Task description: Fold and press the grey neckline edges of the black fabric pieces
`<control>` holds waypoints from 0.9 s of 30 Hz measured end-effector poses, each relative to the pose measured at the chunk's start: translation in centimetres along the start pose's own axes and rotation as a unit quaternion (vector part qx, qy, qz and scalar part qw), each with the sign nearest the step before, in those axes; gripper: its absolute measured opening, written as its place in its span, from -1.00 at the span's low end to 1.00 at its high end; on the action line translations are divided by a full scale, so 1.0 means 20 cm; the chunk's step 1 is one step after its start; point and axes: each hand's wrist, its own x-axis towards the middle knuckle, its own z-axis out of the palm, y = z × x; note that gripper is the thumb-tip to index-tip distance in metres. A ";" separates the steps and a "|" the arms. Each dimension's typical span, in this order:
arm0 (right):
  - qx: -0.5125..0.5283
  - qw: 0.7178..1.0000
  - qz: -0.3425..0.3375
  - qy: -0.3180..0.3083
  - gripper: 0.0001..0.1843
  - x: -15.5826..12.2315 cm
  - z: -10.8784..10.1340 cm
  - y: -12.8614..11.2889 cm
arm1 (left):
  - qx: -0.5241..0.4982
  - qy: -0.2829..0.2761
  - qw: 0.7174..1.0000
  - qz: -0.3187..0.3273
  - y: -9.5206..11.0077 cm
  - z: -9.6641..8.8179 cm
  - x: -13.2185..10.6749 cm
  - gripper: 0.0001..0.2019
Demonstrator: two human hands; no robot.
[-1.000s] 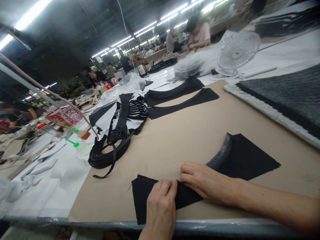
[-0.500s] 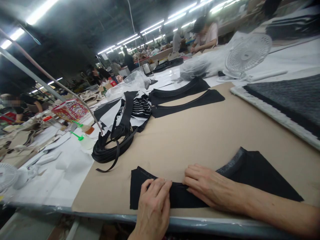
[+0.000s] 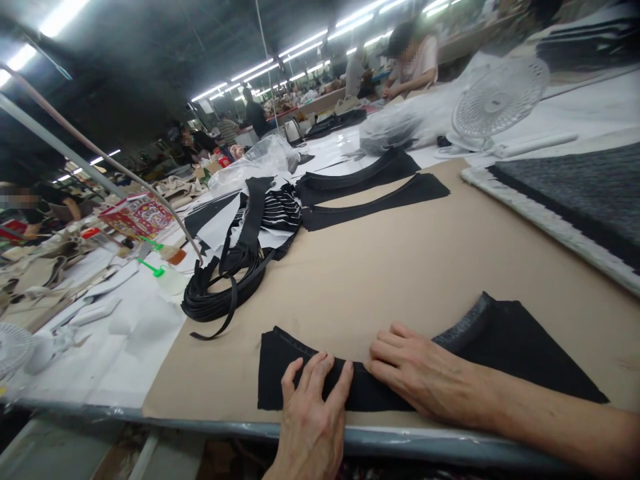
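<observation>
A curved black fabric piece [image 3: 520,350] lies flat on the brown paper-covered table [image 3: 400,267] near its front edge. My left hand [image 3: 311,413] rests on the piece's left part with fingers spread and flat. My right hand [image 3: 425,377] lies on its middle, fingers stretched out and pressed down along the inner curved edge. Neither hand holds anything. The right end of the piece has a grey textured rim.
A coil of black strapping [image 3: 225,287] lies left of centre. More black curved pieces [image 3: 370,193] and striped fabric [image 3: 280,210] lie farther back. A white desk fan [image 3: 495,100] and a grey mat [image 3: 575,193] stand at right. Other people work at distant tables.
The fabric's raised right edge has been laid flat. My left hand's fingers have spread apart on the piece and my right hand has shifted slightly right along the curve.
</observation>
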 end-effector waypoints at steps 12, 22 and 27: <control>0.086 0.986 0.138 -0.026 -0.88 0.00 -0.06 0.00 | -0.155 -0.029 0.986 -0.051 0.11 0.00 0.18 -0.61; 0.074 0.976 0.165 -0.122 -0.93 0.02 -0.20 0.03 | -0.192 -0.135 0.967 -0.098 0.16 -0.03 0.28 -0.69; 0.143 0.957 0.197 -0.157 -0.86 0.03 -0.23 0.04 | -0.244 -0.133 0.955 -0.101 0.18 -0.02 0.30 -0.56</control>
